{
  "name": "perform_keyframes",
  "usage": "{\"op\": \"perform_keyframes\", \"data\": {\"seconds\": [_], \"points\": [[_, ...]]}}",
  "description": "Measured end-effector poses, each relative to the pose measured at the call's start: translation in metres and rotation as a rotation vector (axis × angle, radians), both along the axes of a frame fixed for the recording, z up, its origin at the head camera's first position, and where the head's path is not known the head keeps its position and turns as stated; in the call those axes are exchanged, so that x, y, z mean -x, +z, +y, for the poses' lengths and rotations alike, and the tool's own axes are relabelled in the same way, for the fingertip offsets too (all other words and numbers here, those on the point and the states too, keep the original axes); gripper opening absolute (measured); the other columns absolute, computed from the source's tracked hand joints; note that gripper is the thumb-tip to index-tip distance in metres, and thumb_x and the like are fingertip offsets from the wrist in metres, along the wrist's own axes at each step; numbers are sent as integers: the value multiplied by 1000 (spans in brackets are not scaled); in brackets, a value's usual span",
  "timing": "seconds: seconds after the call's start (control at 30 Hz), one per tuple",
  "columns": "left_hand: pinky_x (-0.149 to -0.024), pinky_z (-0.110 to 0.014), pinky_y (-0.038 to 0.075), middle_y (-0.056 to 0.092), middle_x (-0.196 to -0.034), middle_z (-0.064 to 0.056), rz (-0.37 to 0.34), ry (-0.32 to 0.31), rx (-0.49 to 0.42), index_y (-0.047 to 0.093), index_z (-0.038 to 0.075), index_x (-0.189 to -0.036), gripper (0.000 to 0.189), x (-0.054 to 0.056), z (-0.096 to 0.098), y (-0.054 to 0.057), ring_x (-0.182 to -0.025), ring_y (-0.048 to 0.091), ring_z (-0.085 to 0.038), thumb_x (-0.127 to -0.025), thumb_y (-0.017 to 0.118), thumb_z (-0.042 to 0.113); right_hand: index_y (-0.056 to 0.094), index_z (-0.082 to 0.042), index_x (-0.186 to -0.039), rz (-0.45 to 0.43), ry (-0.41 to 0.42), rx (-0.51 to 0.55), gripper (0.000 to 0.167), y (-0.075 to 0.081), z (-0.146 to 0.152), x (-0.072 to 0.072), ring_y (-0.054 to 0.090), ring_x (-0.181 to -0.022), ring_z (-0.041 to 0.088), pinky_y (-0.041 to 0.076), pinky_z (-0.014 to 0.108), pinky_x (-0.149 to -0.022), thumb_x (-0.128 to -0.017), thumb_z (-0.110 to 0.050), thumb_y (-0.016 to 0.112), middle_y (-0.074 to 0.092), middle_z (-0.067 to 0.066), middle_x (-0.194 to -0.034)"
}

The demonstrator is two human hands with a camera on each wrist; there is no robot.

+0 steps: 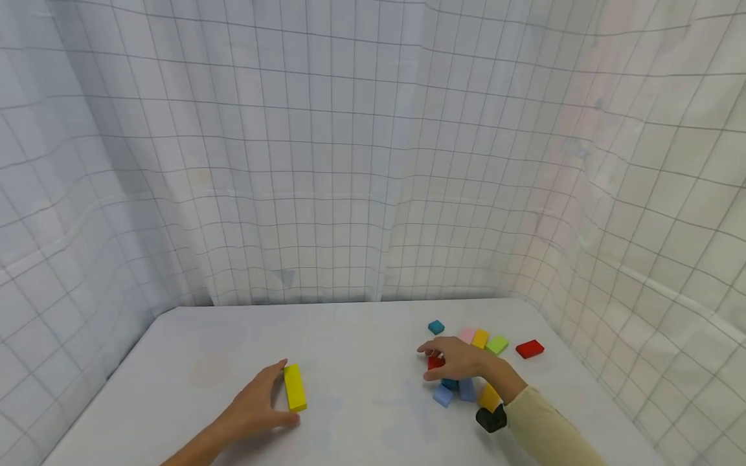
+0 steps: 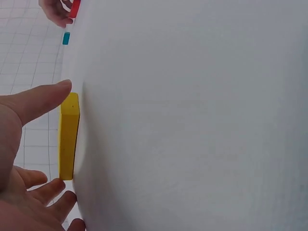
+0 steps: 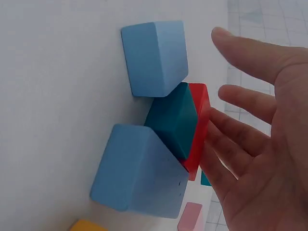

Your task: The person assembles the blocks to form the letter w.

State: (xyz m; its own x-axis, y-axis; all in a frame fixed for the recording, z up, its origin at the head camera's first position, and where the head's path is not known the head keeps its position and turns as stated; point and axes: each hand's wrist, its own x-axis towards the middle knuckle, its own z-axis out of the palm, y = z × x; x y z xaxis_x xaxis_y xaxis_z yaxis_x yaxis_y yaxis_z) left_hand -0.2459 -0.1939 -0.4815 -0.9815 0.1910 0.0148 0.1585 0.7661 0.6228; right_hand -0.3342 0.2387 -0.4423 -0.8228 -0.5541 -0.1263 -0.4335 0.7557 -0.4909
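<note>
A long yellow block [image 1: 294,388] lies on the left part of the white table. My left hand [image 1: 250,411] spans it lengthwise, thumb by the near end and fingertips by the far end. In the left wrist view the thumb tip sits right at one end of that block [image 2: 70,139]. Over a cluster of blocks, my right hand [image 1: 460,359] is spread, its fingers right at the far side of a red block [image 3: 203,103]. A teal block [image 3: 175,118] stands against the red one, between two light blue blocks [image 3: 156,57], nearer the right wrist camera.
Around the right hand lie a small teal block [image 1: 436,327], a pink block [image 1: 466,334], yellow-orange blocks [image 1: 480,338] and a green block [image 1: 497,344]. Farther right is another red block [image 1: 530,349]. A black item [image 1: 491,419] shows by the right sleeve. Gridded white curtains [image 1: 326,162] surround the table.
</note>
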Motion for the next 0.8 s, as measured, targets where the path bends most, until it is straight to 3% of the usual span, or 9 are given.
{"op": "perform_keyframes", "data": {"seconds": [0.17,0.5,0.8], "points": [[-112,-65,32,47,-147,-29,-8,46,-39,43,-8,-149,109,5,-3,0,-137,42,-50,-66,98,35,67,-11,-132,8,-50,-4,44,-1,2,0,54,-105,23,53,46,-92,-93,-27,80,63,2,-121],[-110,-66,34,49,-146,-28,-61,27,2,50,-6,-144,103,12,-5,4,-135,44,-49,-65,98,38,69,-11,-111,36,-57,-67,28,-2,5,8,55,-93,21,54,42,-85,-89,-17,84,61,-2,-98],[-110,-63,36,56,-136,-22,-52,46,-18,54,-8,-136,100,4,1,9,-129,49,-45,-59,101,36,72,-12,-114,19,9,-40,27,4,-6,18,56,-95,20,55,41,-88,-89,-11,83,63,-4,-102]]}}
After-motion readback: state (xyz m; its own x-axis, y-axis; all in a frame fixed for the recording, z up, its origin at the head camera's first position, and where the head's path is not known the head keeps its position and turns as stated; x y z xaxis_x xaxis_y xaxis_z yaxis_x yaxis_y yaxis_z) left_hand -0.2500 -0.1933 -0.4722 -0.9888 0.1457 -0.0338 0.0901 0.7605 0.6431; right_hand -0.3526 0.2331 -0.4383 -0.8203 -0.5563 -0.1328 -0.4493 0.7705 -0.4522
